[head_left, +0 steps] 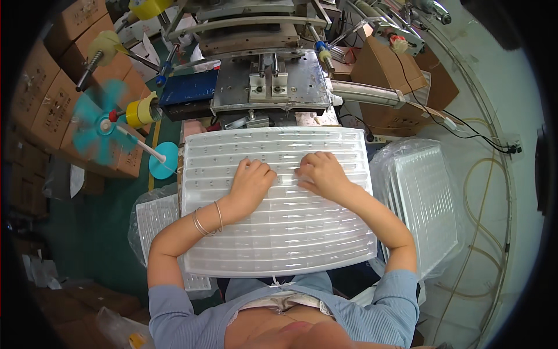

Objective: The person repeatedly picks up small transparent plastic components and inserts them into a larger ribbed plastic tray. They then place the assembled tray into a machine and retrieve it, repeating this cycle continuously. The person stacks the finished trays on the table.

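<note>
- Ribbed white panel [279, 238] is lying flat in front of the person, its near edge sitting just above the lap; far edge is reaching toward the machine bed [229, 93].
- Rows are running side to side across it, bowed by the lens; small dark marks are showing in the upper rows.
- Left hand [251, 185] is resting on the panel, left of its middle, back of the hand facing up. Fingers are curling part-way, tips pointing down at the rows. Can't tell if they're gripping anything.
- Right hand [326, 176] is working over the panel, right of its middle. Fingers are bending inward, thumb standing a little apart from them. Can't tell if anything is pinched there.
- Hands are facing each other with a short gap between; a small pale patch is showing in that gap, too small to identify.
- Thin bracelets [200, 224] are hanging on the left forearm near the wrist.
- Bagged white panels [424, 192] are leaning just right of the work; another ribbed panel [157, 218] is lying on the left, partly under the arm.
- Machine bed is carrying metal blocks [258, 87], with a blue block [189, 90] sitting at its left end.
- Teal fan [106, 126] is standing left, blades blurring; cardboard boxes [72, 110] are stacking up behind it.
</note>
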`<state>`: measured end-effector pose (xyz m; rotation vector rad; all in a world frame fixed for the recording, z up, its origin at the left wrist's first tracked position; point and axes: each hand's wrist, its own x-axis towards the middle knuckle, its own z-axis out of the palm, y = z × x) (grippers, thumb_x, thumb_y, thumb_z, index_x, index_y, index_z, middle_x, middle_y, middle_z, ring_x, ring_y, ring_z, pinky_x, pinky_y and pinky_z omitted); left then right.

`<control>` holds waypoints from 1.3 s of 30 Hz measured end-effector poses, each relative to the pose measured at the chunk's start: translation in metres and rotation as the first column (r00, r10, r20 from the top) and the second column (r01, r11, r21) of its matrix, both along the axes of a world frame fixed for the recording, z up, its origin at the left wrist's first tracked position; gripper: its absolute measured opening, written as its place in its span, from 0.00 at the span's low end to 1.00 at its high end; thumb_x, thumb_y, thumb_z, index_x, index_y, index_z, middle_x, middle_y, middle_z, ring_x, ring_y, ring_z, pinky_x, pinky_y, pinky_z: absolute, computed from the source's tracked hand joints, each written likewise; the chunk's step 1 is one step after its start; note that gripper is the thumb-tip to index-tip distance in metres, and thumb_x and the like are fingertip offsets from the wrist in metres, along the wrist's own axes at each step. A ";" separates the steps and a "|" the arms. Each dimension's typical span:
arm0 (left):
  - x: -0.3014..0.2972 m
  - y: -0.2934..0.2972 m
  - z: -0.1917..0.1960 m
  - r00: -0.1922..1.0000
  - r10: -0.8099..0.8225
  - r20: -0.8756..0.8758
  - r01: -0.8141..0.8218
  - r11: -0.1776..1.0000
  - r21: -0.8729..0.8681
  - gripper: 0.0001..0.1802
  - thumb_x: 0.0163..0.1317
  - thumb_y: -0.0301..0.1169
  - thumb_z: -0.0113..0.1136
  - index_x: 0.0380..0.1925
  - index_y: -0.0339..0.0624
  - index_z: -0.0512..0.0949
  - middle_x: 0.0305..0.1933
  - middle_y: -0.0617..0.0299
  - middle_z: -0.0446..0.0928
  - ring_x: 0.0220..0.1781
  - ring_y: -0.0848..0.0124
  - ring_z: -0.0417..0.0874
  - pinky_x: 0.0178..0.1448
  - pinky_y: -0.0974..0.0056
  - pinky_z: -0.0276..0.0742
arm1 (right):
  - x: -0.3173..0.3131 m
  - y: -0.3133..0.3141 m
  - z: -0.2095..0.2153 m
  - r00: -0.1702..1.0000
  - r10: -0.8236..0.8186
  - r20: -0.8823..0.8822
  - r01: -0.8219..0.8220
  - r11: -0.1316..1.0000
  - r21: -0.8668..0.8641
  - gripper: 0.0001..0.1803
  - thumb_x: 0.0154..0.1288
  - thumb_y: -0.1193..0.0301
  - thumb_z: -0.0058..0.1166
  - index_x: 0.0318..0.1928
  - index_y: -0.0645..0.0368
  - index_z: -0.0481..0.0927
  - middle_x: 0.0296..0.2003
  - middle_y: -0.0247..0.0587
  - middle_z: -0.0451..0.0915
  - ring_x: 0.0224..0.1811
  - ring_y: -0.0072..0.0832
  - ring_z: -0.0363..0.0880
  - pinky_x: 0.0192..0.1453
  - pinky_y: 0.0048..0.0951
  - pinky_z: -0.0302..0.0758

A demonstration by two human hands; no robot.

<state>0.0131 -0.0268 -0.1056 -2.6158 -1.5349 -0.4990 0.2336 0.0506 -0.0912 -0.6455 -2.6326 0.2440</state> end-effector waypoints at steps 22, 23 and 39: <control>-0.051 0.008 0.041 0.913 0.303 0.272 -0.357 0.917 0.178 0.16 0.53 0.29 0.62 0.45 0.45 0.77 0.42 0.59 0.76 0.40 0.63 0.77 0.43 0.61 0.70 | 0.011 0.058 0.010 0.735 -0.525 -0.429 -0.045 0.594 -0.803 0.12 0.65 0.70 0.51 0.46 0.61 0.77 0.41 0.34 0.78 0.37 0.20 0.74 0.38 0.21 0.72; -0.048 0.011 0.044 0.934 0.311 0.174 -0.351 0.887 0.301 0.18 0.53 0.30 0.62 0.46 0.46 0.77 0.43 0.60 0.76 0.40 0.64 0.76 0.42 0.61 0.70 | 0.011 0.059 0.009 0.745 -0.498 -0.444 -0.039 0.631 -0.775 0.12 0.64 0.71 0.51 0.47 0.61 0.77 0.42 0.35 0.77 0.38 0.21 0.74 0.38 0.22 0.73; -0.027 0.156 0.090 0.936 0.243 0.255 -0.343 0.795 0.500 0.12 0.59 0.41 0.58 0.36 0.46 0.81 0.35 0.61 0.76 0.40 0.63 0.74 0.43 0.60 0.65 | -0.056 0.087 0.064 0.733 -0.354 -0.581 0.221 0.932 -0.289 0.12 0.61 0.72 0.58 0.45 0.60 0.79 0.41 0.42 0.81 0.38 0.31 0.81 0.41 0.27 0.77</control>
